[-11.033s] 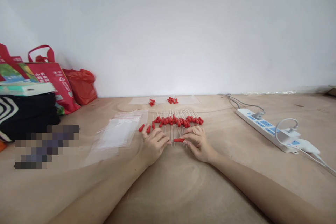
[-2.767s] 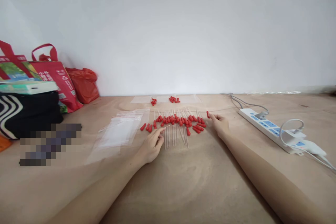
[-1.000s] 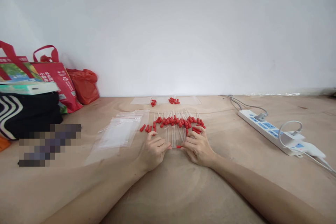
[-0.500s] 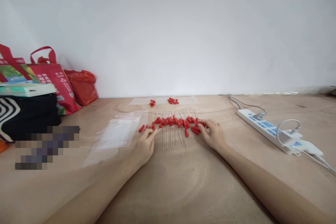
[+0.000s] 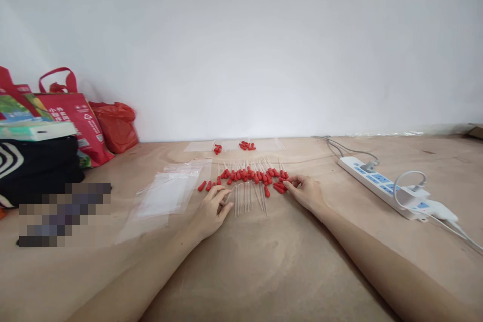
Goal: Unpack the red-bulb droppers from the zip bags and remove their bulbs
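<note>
A heap of red rubber dropper bulbs [image 5: 245, 175] lies across the middle of the wooden table, with clear thin tubes fanned out behind it. More clear thin tubes [image 5: 249, 198] lie side by side in front of the heap. Just left of these tubes is my left hand [image 5: 214, 210], its thumb apart from the curled fingers and nothing visible between them. My right hand [image 5: 308, 193] is at the heap's right end, thumb and forefinger closed on a red rubber bulb, partly hidden by the fingertips. Other loose red bulbs [image 5: 279, 187] lie by those fingertips.
Clear zip bags [image 5: 169, 188] lie left of my left hand. Farther back are flat bags [image 5: 199, 146] and small groups of red bulbs [image 5: 247, 146]. A white power strip [image 5: 381, 183] with cords sits on the right. Red bags [image 5: 115, 126] and a black cloth item [image 5: 41, 168] stand at left.
My left hand's thumb and fingers have come apart beside the front tubes. My right hand has stayed at the red bulbs, with little movement. The view has shifted slightly.
</note>
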Motion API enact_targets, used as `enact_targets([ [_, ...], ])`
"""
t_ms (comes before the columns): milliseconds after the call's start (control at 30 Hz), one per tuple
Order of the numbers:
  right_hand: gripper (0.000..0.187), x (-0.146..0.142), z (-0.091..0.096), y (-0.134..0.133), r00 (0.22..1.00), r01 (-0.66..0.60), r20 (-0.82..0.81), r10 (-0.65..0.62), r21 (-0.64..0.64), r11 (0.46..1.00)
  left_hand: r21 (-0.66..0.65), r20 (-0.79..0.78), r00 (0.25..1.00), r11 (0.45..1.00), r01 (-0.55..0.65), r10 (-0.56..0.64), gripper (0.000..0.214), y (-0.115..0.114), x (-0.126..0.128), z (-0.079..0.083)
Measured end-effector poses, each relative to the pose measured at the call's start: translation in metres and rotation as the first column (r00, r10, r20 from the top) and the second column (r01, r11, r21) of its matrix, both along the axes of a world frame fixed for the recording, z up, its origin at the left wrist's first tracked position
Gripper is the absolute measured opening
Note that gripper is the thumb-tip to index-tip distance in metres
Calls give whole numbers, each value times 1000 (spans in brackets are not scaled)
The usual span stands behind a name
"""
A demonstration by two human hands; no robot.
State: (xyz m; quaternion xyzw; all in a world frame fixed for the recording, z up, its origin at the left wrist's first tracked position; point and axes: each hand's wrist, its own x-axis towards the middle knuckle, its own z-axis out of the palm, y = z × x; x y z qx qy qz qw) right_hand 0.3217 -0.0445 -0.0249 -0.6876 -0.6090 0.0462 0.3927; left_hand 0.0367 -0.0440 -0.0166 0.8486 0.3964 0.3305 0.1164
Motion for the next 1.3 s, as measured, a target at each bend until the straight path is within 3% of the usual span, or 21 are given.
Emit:
enact_targets([
  [200, 35, 5, 1, 2, 995, 80, -53, -80, 2, 997, -90, 31, 996, 992, 87, -85, 28, -7, 2, 8],
  [300, 35, 13, -1, 10, 982, 154, -107, -156, -27, 988, -51, 6, 999, 997, 51, -51, 25, -7, 2, 11],
  [433, 34, 19, -6, 24, 964, 153, -194, -181, -150, 977, -14, -22, 1000, 1000, 3, -3, 24, -5, 2, 10],
  [700, 37, 15, -4, 36, 968, 171, -124, -218, -310, 935, -62, 15, 999, 998, 31, -30, 23, -3, 1, 5],
  [867, 34, 17, -8, 37, 962, 184, -142, -234, -298, 937, -49, 9, 999, 998, 31, -31, 23, -3, 0, 6],
  [1067, 44, 18, -7, 31, 948, 193, -215, -234, -197, 961, -11, -20, 1000, 1000, 21, -21, 23, -3, -1, 5],
  [1167, 41, 11, -4, 20, 969, 175, -179, -170, 10, 985, 57, -60, 998, 998, -13, 16, 23, -2, -2, 5],
  [1233, 33, 1, -2, 9, 996, 74, -57, -63, 209, 975, 153, -75, 995, 987, -58, 70, 26, -2, -3, 5],
  [1300, 24, -13, 0, -3, 990, -106, 126, 68, 324, 940, 274, -76, 988, 955, -111, 137, 33, -2, -4, 6],
])
